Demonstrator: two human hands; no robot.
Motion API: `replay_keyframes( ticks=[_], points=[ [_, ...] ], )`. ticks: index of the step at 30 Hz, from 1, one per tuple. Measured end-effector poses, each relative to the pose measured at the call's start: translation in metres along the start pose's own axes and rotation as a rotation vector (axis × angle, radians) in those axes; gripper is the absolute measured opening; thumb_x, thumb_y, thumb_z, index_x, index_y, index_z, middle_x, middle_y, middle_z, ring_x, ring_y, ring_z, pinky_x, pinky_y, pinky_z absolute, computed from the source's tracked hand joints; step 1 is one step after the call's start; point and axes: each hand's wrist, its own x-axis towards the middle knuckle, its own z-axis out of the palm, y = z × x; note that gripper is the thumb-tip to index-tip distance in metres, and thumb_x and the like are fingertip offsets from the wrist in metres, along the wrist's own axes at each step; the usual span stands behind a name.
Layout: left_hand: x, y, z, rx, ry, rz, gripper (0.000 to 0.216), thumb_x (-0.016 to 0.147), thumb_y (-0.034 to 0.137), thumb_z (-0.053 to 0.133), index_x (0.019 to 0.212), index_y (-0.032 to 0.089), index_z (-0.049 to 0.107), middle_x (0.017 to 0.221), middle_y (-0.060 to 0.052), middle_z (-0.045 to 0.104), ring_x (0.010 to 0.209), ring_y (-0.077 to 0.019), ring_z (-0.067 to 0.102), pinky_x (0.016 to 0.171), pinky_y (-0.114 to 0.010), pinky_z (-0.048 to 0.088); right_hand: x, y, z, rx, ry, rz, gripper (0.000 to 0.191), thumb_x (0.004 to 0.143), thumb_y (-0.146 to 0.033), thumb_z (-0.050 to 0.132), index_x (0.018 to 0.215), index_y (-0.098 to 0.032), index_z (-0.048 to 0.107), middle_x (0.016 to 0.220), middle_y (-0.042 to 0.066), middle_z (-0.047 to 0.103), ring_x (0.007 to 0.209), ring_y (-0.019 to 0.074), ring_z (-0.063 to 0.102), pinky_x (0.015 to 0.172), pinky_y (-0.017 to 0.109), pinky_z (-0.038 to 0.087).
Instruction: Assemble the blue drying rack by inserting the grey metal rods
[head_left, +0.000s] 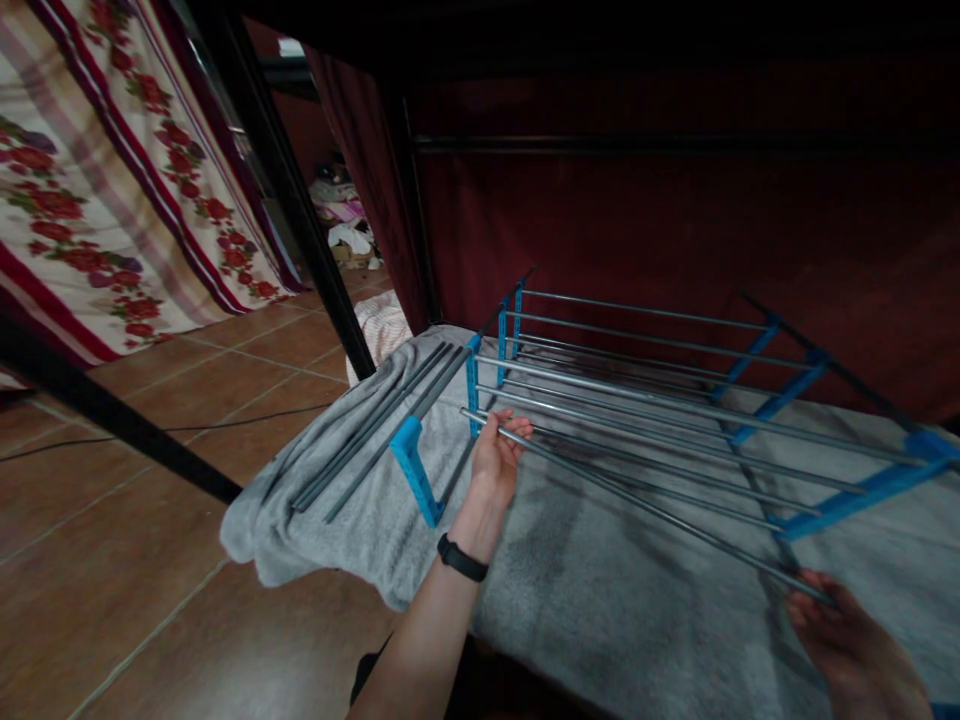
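Both hands are working on one slim metal rod (652,502) now, the person's left hand (499,455) cradling it close to its left end with the fingers loosely curling, the right hand (832,610) gripping the other end. That rod is hovering over the grey blanket (600,620), just in front of a half-built rack (645,396), its long axis slanting from the far left down toward the person's right. The left tip is pointing toward a blue bracket (472,385), and whether it is touching I cannot tell. The rack's own bars are running lengthwise too, sloping less steeply. Over on the right, shadow is blurring the gripping fingers, the forearm is slipping out at the edge, and the nearest end bracket (862,505) is being cut off there. Loose rods (375,425) are lying to the left, beside another blue bracket (416,475). A black wristband (462,558) is circling the left wrist, any marking staying too dark to read.
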Motion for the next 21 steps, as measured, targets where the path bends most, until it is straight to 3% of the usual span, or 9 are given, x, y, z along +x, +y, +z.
replay_keyframes(
  ticks=[2, 5, 9, 15, 21],
  points=[
    [0.004, 0.006, -0.002, -0.04, 0.007, 0.007, 0.034, 0.099, 0.045, 0.05, 0.093, 0.015, 0.065, 0.079, -0.008, 0.071, 0.071, -0.0162, 0.068, 0.071, -0.028, 0.052, -0.003, -0.003, 0.001, 0.019, 0.059, 0.065, 0.027, 0.069, -0.006, 0.044, 0.08, -0.024, 0.061, 0.089, 0.005, 0.063, 0.061, 0.0149, 0.06, 0.046, 0.025, 0.055],
    [0.01, 0.016, -0.008, -0.103, 0.026, 0.033, 0.041, 0.099, 0.053, 0.046, 0.095, 0.017, 0.065, 0.082, -0.009, 0.07, 0.074, -0.0169, 0.068, 0.072, -0.029, 0.054, -0.01, -0.007, 0.007, 0.079, 0.02, 0.087, 0.036, 0.068, -0.005, 0.04, 0.085, -0.023, 0.065, 0.095, 0.009, 0.067, 0.076, 0.0168, 0.068, 0.054, 0.027, 0.06],
    [0.014, 0.025, -0.014, -0.166, 0.057, 0.091, 0.047, 0.101, 0.054, 0.037, 0.099, 0.018, 0.066, 0.084, -0.009, 0.069, 0.074, -0.0158, 0.067, 0.073, -0.03, 0.055, -0.014, -0.007, 0.015, 0.167, 0.033, 0.077, 0.041, 0.076, 0.001, 0.034, 0.086, -0.022, 0.066, 0.092, 0.005, 0.069, 0.077, 0.0126, 0.07, 0.061, 0.024, 0.062],
    [0.013, 0.035, -0.018, -0.191, 0.095, 0.095, 0.038, 0.103, 0.043, 0.042, 0.095, 0.016, 0.067, 0.082, -0.008, 0.068, 0.074, -0.015, 0.067, 0.072, -0.027, 0.055, -0.023, 0.0, 0.03, 0.223, 0.043, 0.077, 0.027, 0.09, -0.007, 0.041, 0.08, -0.019, 0.063, 0.077, 0.001, 0.066, 0.065, 0.01, 0.067, 0.058, 0.021, 0.06],
    [0.016, 0.039, -0.02, -0.151, 0.17, 0.089, 0.039, 0.105, 0.036, 0.037, 0.088, 0.015, 0.066, 0.081, -0.007, 0.068, 0.074, -0.014, 0.067, 0.072, -0.026, 0.056, -0.041, 0.006, 0.044, 0.254, 0.015, 0.005, 0.012, 0.088, -0.017, 0.06, 0.076, -0.018, 0.057, 0.066, -0.003, 0.061, 0.056, 0.0081, 0.063, 0.059, 0.019, 0.059]
  ],
)
